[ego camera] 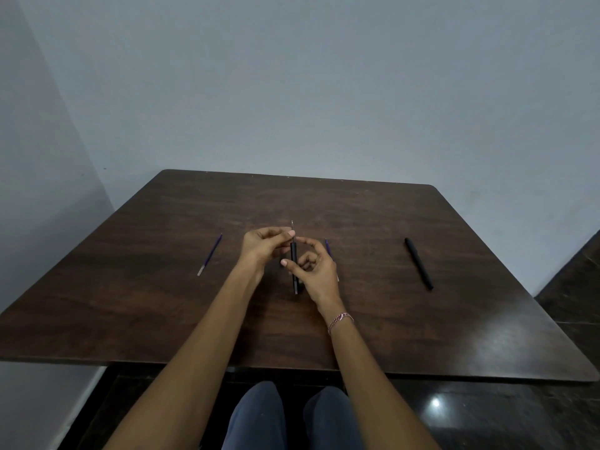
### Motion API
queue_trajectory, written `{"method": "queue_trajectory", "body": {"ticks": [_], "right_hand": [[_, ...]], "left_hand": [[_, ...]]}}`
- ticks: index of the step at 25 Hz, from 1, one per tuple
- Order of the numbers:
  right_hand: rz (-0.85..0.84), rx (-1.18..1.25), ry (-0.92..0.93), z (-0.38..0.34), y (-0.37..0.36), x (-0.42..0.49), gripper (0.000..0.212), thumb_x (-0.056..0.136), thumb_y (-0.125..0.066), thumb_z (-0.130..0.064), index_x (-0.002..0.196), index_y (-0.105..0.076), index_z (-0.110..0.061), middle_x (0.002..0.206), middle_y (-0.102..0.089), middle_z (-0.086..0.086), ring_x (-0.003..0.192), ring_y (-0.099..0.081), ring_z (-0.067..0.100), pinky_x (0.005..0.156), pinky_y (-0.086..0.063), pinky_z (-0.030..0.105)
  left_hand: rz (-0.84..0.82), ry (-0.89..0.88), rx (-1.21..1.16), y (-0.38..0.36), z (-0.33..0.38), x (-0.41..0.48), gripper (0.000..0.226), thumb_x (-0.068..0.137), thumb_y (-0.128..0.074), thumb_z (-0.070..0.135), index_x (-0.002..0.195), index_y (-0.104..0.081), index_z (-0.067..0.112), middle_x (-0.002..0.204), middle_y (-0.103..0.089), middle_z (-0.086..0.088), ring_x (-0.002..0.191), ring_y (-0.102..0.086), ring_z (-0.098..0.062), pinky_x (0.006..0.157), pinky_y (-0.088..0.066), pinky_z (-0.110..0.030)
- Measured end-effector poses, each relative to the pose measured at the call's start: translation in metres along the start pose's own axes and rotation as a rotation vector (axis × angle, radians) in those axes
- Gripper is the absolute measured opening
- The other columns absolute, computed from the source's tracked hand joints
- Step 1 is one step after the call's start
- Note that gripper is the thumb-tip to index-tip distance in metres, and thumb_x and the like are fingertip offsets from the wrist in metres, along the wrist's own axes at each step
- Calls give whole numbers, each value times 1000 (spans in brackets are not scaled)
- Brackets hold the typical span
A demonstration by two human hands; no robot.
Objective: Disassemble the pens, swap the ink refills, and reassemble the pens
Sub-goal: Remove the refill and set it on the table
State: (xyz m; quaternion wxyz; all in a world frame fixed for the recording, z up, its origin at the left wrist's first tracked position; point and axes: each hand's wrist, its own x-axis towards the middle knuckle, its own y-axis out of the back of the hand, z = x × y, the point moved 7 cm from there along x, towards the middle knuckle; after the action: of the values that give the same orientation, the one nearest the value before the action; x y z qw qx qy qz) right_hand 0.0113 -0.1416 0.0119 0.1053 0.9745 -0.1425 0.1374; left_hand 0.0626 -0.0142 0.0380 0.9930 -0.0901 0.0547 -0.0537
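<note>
Over the middle of the dark wooden table (389,319) my right hand (316,271) grips a black pen barrel (294,267), held roughly upright. A thin refill tip (292,226) sticks out of the barrel's far end, and my left hand (264,246) pinches it between thumb and fingers. One purple refill (210,254) lies on the table to the left. Another purple piece (327,245) lies partly hidden behind my right hand. A whole black pen (418,264) rests on the table to the right.
The table stands against a pale wall, with its left side close to a corner. My knees (292,417) show below the near edge. A bracelet (340,320) is on my right wrist.
</note>
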Motion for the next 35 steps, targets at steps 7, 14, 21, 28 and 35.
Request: {"method": "queue_trajectory", "body": {"ticks": [7,14,21,28,35], "right_hand": [[23,-2,-37,2,1,0,34,70,-82,-24,86,-53,-32,61,-59,-5,62,-63,16,61,-53,37],[-15,-12,-42,2,-1,-2,31,71,-82,-26,88,-55,-28,65,-66,5,63,-68,13,63,-54,36],[-41,-31,-51,-1,-1,-4,30,71,-82,-26,89,-57,-29,64,-68,2,65,-68,14,65,-55,33],[-47,-21,-68,-1,-3,-4,30,70,-83,-25,89,-60,-23,66,-66,8,66,-68,17,63,-53,34],[-60,-48,-95,0,-4,-4,28,72,-81,-28,90,-61,-24,60,-68,-4,61,-62,13,66,-54,37]], "left_hand": [[59,-32,4,-10,9,5,5,81,-69,1,81,-69,5,56,-67,5,54,-63,-5,60,-53,-19],[121,-155,-9,-8,37,16,16,83,-67,1,98,-67,-6,75,-67,-4,63,-65,-10,58,-56,-16],[222,-197,-142,2,51,26,15,83,-68,0,97,-66,-5,74,-65,-5,63,-63,-10,58,-55,-17],[329,-157,-227,30,58,39,6,84,-67,-1,90,-65,-1,78,-65,-9,68,-63,-15,57,-55,-18],[395,-72,336,102,63,66,15,82,-69,0,96,-68,-5,96,-68,-20,64,-62,-17,58,-56,-22]]}}
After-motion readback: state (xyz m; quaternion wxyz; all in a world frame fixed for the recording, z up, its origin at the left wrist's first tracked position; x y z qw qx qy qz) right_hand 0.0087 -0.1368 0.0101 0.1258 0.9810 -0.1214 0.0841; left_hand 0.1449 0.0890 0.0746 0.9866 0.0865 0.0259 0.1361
